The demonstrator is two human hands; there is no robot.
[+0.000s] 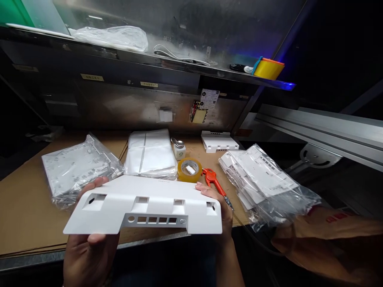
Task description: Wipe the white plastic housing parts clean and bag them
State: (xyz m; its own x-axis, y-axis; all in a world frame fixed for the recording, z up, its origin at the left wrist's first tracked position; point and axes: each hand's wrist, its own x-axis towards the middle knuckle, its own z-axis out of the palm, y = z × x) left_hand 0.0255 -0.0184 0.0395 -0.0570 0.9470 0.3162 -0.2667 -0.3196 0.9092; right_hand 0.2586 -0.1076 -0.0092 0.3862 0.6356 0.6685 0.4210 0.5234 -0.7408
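Observation:
A white plastic router housing (149,191) is held up in front of me, above the table's front edge. The side facing me has a row of square port openings, a round hole and several slots. My left hand (92,247) grips its left end, thumb below and fingertips showing over the top edge. My right hand (223,207) holds the right end, fingers lying over the top; part of that hand is hidden behind the housing. Just beyond the housing lie a roll of yellow tape (181,175) and an orange air blow gun (214,180).
Bagged white plastic parts lie left (77,163) and right (266,175). A stack of clear plastic bags (149,153), a small pump bottle (179,151) and another white housing (220,141) stand at the back. A metal shelf (179,63) overhangs the table. A brown bag (326,247) is at lower right.

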